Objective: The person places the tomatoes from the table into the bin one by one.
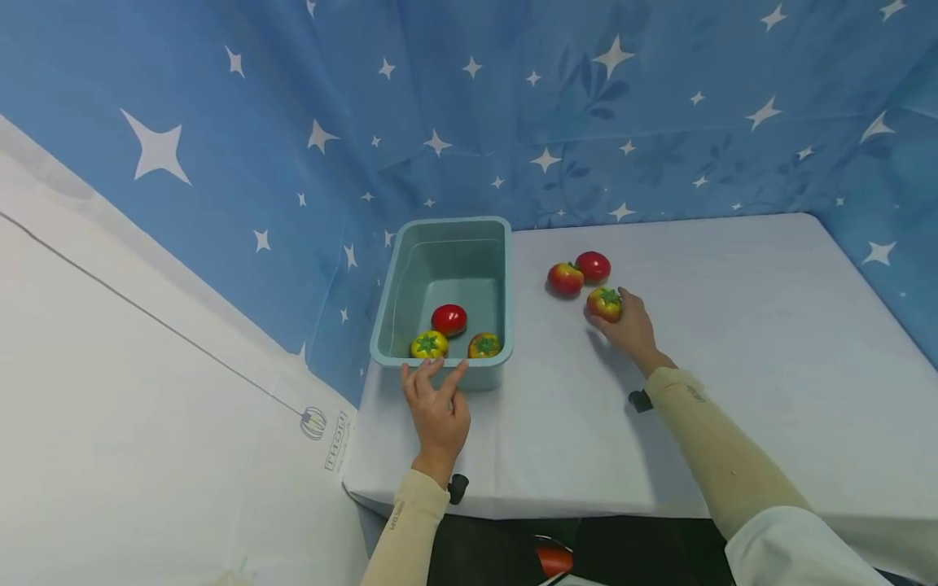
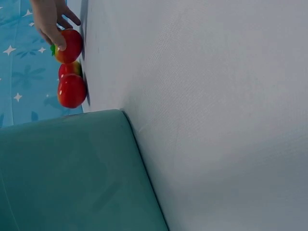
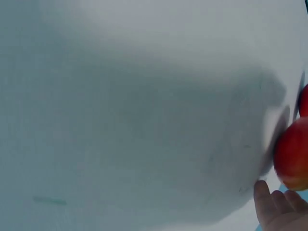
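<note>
On the table, my right hand (image 1: 628, 330) has its thumb and fingers around a red-and-yellow tomato (image 1: 604, 304) with a green leafy top. In the left wrist view, the thumb presses against this tomato (image 2: 70, 47). Just beyond it lie a red-orange tomato (image 1: 566, 279) and a redder one (image 1: 593, 266), side by side. My left hand (image 1: 440, 415) is at the near rim of a blue-green bin (image 1: 507, 285), fingers spread with the tips right at the edge. Inside the bin's near end are a red tomato (image 1: 449, 319), a yellow one (image 1: 428, 345) and a yellow-red one (image 1: 484, 346).
A white cloth covers the table (image 1: 740, 325). Behind it hangs a blue curtain (image 1: 586, 122) with white stars, close to the bin's far and left sides. Each wrist carries a small black camera (image 1: 458, 488).
</note>
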Demonstrator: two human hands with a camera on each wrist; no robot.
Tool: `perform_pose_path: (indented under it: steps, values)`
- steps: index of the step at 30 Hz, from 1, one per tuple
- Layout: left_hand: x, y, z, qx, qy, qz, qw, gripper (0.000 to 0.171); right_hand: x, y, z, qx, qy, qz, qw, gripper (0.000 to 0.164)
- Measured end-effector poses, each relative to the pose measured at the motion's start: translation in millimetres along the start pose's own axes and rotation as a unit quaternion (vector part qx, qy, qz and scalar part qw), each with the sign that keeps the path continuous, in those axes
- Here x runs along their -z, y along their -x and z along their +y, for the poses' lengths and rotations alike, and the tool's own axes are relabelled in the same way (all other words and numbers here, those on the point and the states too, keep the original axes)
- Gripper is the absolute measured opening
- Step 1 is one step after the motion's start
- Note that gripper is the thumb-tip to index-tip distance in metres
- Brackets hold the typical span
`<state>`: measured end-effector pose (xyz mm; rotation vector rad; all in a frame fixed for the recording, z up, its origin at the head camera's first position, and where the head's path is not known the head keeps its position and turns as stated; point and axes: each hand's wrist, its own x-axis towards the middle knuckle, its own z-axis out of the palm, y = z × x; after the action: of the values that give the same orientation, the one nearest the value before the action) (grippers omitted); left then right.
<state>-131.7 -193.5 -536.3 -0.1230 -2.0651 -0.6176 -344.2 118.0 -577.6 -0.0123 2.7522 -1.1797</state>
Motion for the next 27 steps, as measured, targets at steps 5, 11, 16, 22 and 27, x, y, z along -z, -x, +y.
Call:
perform_pose_path:
  steps: [5, 11, 16, 22, 27]
  values:
    - [-0.9, 0.5, -0.1, 0.0, 0.005, 0.005, 1.0, 0.043, -2.6, 1.5, 3.8, 0.022, 0.006, 0.014, 1.0, 0.082]
    - [0.9, 0.6, 0.3, 0.003, 0.006, 0.003, 1.0, 0.043, -3.6, 6.8, 7.3, 0.01, -0.003, 0.032, 0.999, 0.084]
    - [1.3, 1.5, 0.4, 0.008, 0.003, 0.006, 0.9999, 0.042, 0.0, 10.5, 7.7, -0.002, -0.015, 0.043, 0.999, 0.087]
    - [1.4, 1.3, 0.6, 0.01, 0.004, 0.005, 0.9999, 0.042, 8.1, 12.3, -3.8, -0.006, -0.029, 0.065, 0.997, 0.085]
    - [0.9, 1.0, 1.3, 0.014, 0.003, -0.003, 0.9999, 0.041, 14.1, 11.7, -21.9, 0.024, -0.039, 0.081, 0.996, 0.081]
